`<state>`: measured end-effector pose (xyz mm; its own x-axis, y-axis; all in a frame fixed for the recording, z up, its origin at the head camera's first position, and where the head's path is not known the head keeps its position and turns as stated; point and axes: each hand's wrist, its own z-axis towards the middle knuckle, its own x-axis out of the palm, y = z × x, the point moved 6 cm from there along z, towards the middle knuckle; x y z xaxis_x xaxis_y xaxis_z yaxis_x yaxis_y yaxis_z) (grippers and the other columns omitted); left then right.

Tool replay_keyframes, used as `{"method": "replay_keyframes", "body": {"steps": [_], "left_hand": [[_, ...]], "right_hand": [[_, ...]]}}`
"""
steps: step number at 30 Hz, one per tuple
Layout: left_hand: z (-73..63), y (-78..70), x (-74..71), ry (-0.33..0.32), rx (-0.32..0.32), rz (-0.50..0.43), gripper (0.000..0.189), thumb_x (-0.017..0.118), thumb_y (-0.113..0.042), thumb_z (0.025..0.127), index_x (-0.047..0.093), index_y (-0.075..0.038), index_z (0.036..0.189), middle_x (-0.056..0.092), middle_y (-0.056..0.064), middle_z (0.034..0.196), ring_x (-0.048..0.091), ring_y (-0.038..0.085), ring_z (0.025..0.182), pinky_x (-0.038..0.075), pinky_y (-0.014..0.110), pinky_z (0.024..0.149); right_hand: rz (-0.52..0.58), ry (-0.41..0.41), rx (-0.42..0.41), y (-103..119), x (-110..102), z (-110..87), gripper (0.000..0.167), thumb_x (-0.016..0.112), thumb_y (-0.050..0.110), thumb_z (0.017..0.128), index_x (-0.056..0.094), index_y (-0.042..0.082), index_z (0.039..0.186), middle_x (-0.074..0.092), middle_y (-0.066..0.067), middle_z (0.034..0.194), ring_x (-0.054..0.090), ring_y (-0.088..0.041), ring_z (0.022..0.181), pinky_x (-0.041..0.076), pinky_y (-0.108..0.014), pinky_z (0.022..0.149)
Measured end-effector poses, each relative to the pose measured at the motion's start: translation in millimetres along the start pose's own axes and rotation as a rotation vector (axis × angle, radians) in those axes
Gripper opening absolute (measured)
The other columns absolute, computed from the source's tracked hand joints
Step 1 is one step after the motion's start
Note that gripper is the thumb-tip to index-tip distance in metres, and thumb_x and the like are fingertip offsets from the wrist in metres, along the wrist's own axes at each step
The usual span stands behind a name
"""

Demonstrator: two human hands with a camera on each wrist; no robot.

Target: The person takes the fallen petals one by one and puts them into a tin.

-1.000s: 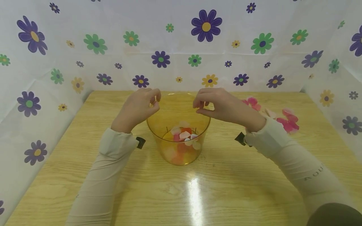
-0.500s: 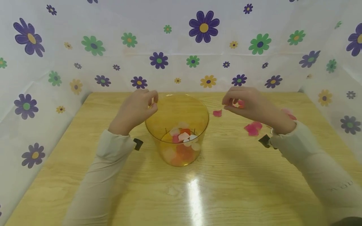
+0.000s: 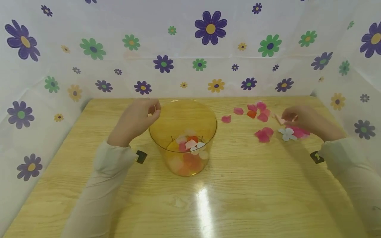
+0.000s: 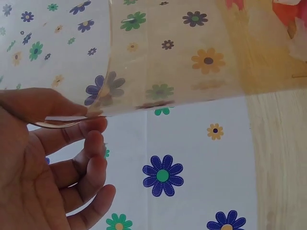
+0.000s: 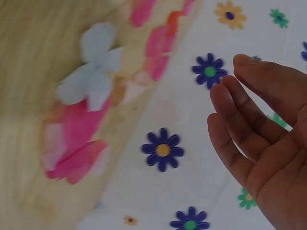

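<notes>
A clear amber plastic tub [image 3: 184,115] stands upright on the table, with red, pink and white petals [image 3: 190,144] in its bottom. My left hand [image 3: 135,119] pinches the tub's left rim between thumb and index finger; in the left wrist view its other fingers [image 4: 84,167] are loosely bent below the rim. At the right, my right hand [image 3: 309,120] is over the loose petals, fingers slightly bent. Nothing lies between those fingers [image 5: 235,115] in the right wrist view. A white four-lobed petal piece [image 3: 287,134] and magenta petals [image 3: 301,133] lie just beneath it.
More pink petals [image 3: 262,106] and a red petal [image 3: 251,114] lie scattered right of the tub. A separate magenta petal [image 3: 226,119] is close to its side. Flower-printed white cloth [image 3: 125,66] walls the table [image 3: 238,191] at the back and sides.
My right hand has moved from above the tub's right rim out to the petals on the right, uncovering several of them. The left hand keeps its hold on the rim.
</notes>
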<state>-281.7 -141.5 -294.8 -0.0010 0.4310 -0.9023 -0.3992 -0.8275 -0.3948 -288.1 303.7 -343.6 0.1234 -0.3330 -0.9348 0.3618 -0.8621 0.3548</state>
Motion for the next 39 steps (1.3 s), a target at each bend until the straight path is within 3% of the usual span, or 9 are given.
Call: {"method": "replay_keyframes", "body": {"steps": [5,10,16,20,25,31,39], "left_hand": [[-1.3,3.5,4.1,-0.025,0.009,-0.070,0.015,0.046,-0.014,0.091,0.058,-0.008,0.086,0.062,0.010,0.089,0.053,0.025,0.085,0.044,0.041,0.080],[-2.5,1.7,4.1,-0.006,0.007,-0.070,0.017,0.044,-0.015,0.093,0.058,-0.009,0.087,0.061,0.009,0.089,0.053,0.024,0.086,0.044,0.041,0.081],[-2.0,-2.3,2.0,0.022,-0.010,0.045,0.016,0.045,-0.016,0.093,0.059,-0.009,0.089,0.063,0.008,0.088,0.054,0.024,0.081,0.045,0.039,0.074],[1.1,-8.9,-2.3,0.010,-0.010,0.163,0.016,0.047,-0.014,0.088,0.061,-0.010,0.084,0.062,0.006,0.078,0.052,0.022,0.071,0.041,0.034,0.062],[7.4,-17.9,-5.7,-0.026,-0.003,0.263,0.015,0.048,-0.012,0.081,0.063,-0.008,0.078,0.060,0.007,0.070,0.052,0.024,0.070,0.041,0.036,0.063],[9.9,-17.2,-2.1,-0.048,-0.013,0.274,0.016,0.051,-0.014,0.083,0.065,-0.006,0.085,0.062,0.010,0.077,0.054,0.027,0.075,0.045,0.038,0.067],[9.2,-14.1,0.3,-0.044,-0.036,0.229,0.017,0.051,-0.016,0.086,0.065,-0.007,0.091,0.062,0.011,0.082,0.053,0.027,0.077,0.046,0.038,0.068]], "right_hand": [[-0.038,0.103,0.041,-39,27,-3.8,0.021,0.067,0.002,0.079,0.064,-0.004,0.099,0.067,-0.022,0.096,0.062,-0.039,0.092,0.047,-0.054,0.085],[-0.048,0.165,0.065,-51,36,-4.7,0.029,0.066,0.003,0.075,0.063,-0.006,0.103,0.062,-0.017,0.092,0.059,-0.034,0.086,0.048,-0.051,0.081],[-0.051,0.194,0.043,-56,43,0.0,0.027,0.069,0.002,0.071,0.066,-0.001,0.098,0.055,-0.008,0.082,0.047,-0.020,0.077,0.043,-0.032,0.068],[-0.078,0.202,0.031,-58,46,2.3,0.029,0.073,0.004,0.069,0.067,-0.002,0.096,0.058,-0.010,0.082,0.046,-0.020,0.076,0.042,-0.030,0.066],[-0.011,0.226,0.112,-58,48,0.9,0.026,0.065,0.002,0.074,0.066,-0.002,0.100,0.057,-0.013,0.083,0.048,-0.017,0.059,0.044,-0.029,0.054],[0.007,0.237,0.129,-53,48,0.5,0.020,0.056,0.000,0.080,0.066,0.000,0.097,0.057,-0.009,0.077,0.045,-0.014,0.047,0.041,-0.026,0.048],[-0.066,0.210,0.046,-42,39,4.0,0.013,0.058,0.001,0.080,0.067,0.009,0.077,0.060,-0.001,0.068,0.046,-0.013,0.059,0.042,-0.029,0.059]]}}
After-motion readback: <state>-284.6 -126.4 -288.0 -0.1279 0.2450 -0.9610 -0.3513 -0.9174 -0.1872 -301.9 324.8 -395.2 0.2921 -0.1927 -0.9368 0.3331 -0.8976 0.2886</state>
